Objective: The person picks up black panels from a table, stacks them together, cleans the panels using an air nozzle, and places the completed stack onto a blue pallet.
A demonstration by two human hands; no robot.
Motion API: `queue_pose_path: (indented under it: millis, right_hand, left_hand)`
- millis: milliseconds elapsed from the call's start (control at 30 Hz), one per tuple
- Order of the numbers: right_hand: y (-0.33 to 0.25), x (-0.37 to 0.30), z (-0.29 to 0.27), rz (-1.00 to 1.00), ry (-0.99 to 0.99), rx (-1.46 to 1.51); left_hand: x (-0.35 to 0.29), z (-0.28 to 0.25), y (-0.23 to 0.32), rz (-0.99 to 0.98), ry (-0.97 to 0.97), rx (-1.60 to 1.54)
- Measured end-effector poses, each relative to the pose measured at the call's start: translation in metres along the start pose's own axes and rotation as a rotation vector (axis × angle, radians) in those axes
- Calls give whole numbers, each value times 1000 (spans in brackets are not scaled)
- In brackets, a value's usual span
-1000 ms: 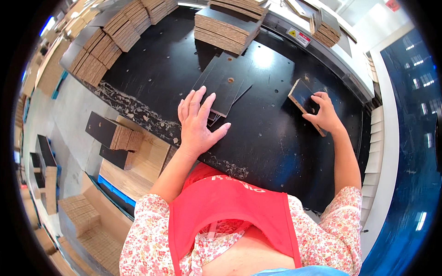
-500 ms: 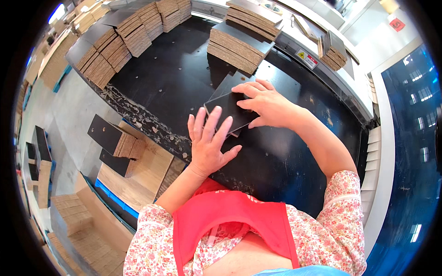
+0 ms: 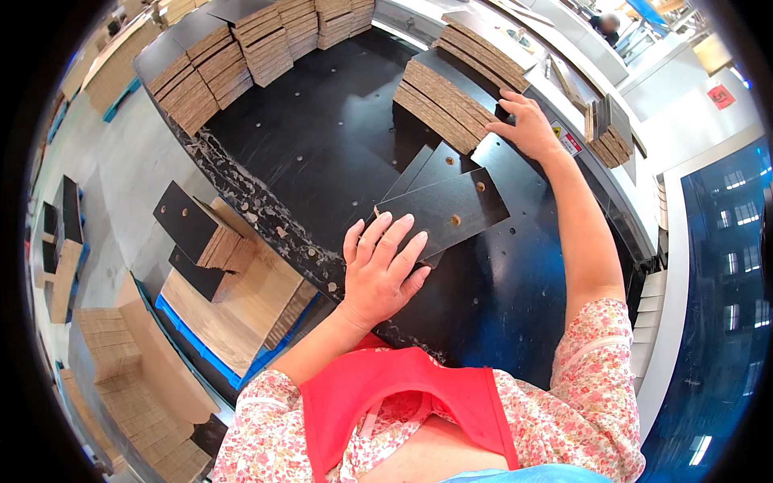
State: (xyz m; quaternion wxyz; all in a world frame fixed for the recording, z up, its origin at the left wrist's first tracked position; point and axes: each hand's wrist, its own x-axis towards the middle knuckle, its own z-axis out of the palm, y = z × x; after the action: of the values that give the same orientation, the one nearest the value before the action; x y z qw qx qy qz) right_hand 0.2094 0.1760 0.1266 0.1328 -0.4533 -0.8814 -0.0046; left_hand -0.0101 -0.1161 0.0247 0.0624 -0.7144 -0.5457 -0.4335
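Observation:
My left hand (image 3: 382,264) lies with its fingers spread on the near left end of a black-faced board (image 3: 459,211) with two holes. That board rests askew on other dark boards (image 3: 439,163), which are partly hidden under it. My right hand (image 3: 527,125) reaches to the right end of a stack of black-faced particleboard pieces (image 3: 443,101). Its thumb and fingers are apart at the corner of the stack; I cannot tell whether they touch the top piece.
Several particleboard stacks (image 3: 264,52) line the far left of the black worktable (image 3: 298,153). A small stack (image 3: 609,133) sits on the machine ledge at right. Below left, drilled black boards (image 3: 189,221) rest on wood-coloured panels over a blue pallet (image 3: 197,342). A person (image 3: 605,28) is far off.
My right hand has left the drilled board and moved up and right to the stack, uncovering the board's holes. My left hand stays on the board. The view has shifted.

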Motion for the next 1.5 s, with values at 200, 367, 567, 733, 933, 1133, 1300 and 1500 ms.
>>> queue_pose_path:
  millis: [200, 367, 567, 733, 933, 1133, 1300, 1500]
  right_hand:
    - [10, 12, -24, 75, -56, 269]
    - [5, 10, -26, -140, 329, -211]
    - [16, -48, -63, 235, 469, 352]
    - [-1, -162, -79, 497, 524, 796]
    - [-11, -310, -78, 720, 724, 825]
    - [-31, -422, -48, 1016, 963, 806]
    - [-73, -459, -19, 1233, 1000, 964]
    - [-83, -480, -24, 993, 365, 204]
  left_hand:
    - [0, 0, -1, 2, 13, -9]
    - [1, 1, -1, 11, 13, -10]
    - [4, -1, 1, 36, -9, 19]
    - [3, 5, -3, 54, 10, 5]
    - [5, 7, -1, 108, -8, -13]
    - [4, 8, 0, 150, 1, 14]
    - [4, 12, 0, 155, 2, 30]
    - [3, 11, 1, 178, 15, 33]
